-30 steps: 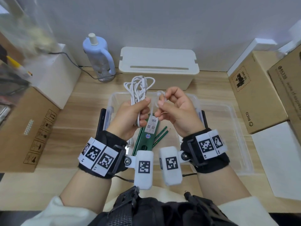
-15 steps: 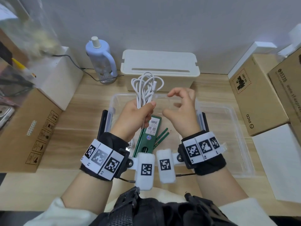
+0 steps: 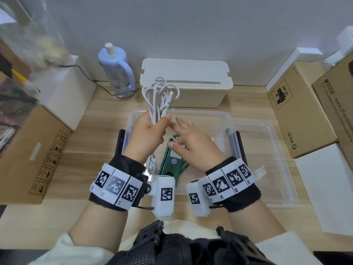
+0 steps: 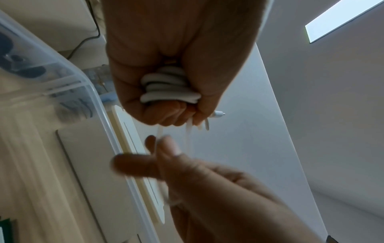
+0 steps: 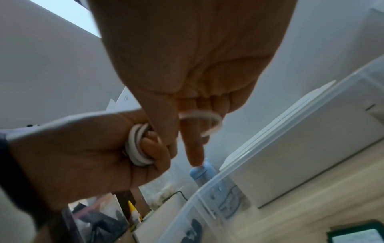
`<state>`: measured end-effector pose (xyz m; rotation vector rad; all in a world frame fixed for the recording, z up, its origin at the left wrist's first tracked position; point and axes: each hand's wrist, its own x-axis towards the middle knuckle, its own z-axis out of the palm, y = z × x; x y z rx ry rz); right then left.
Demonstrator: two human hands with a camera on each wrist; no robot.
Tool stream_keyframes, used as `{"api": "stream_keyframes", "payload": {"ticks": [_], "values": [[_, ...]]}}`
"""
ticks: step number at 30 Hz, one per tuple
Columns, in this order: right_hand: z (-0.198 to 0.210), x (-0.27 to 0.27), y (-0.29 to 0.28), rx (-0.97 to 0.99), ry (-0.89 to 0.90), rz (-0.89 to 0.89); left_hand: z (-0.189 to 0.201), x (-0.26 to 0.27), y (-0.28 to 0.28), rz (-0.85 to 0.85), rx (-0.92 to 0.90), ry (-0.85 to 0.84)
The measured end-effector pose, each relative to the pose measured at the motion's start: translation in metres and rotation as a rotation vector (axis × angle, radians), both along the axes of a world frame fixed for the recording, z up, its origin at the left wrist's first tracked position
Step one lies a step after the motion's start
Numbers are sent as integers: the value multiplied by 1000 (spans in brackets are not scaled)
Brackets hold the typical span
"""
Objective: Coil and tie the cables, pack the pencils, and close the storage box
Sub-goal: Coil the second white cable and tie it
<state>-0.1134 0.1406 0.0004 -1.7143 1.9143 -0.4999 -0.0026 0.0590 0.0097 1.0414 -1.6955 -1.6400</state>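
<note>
My left hand (image 3: pixel 149 132) grips a coiled white cable (image 3: pixel 160 96) upright over the clear storage box (image 3: pixel 230 121). The coil's lower bend (image 4: pixel 168 88) shows inside the fist. My right hand (image 3: pixel 188 144) is just right of it with its fingers spread. A thin translucent band (image 5: pixel 207 115) is looped round those fingers. Strands of the band (image 4: pixel 188 133) run up to the left fist. A green pencil box (image 3: pixel 170 165) and loose green pencils (image 3: pixel 185 166) lie in the storage box below the hands.
The clear lid (image 3: pixel 277 159) lies right of the storage box. A cream cable box (image 3: pixel 183 81) and a blue bottle (image 3: pixel 116 71) stand behind. Cardboard boxes (image 3: pixel 298 111) (image 3: pixel 32 155) flank both sides, and a white box (image 3: pixel 324 188) sits at the right.
My right hand has gone from curled fingers working the band to spread fingers, and has dropped lower beside the left thumb. The left hand has raised the coil a little.
</note>
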Motion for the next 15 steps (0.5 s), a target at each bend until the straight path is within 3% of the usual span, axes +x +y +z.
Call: {"api": "stream_keyframes", "payload": {"ticks": [2,5,10,13,15], "values": [[1,-1,1,-84,-107,-39,1,3,-3,23,-22,9],[5,-2,1,-163,-124,-83,1,5,-7,76,-24,34],[5,3,1,-472,-90,2,1,5,-9,123,-17,55],[9,4,-1,-291,-195,-27,3,2,-6,107,-48,92],[7,3,-1,-171,-371,-78,5,1,-5,82,-54,141]]}}
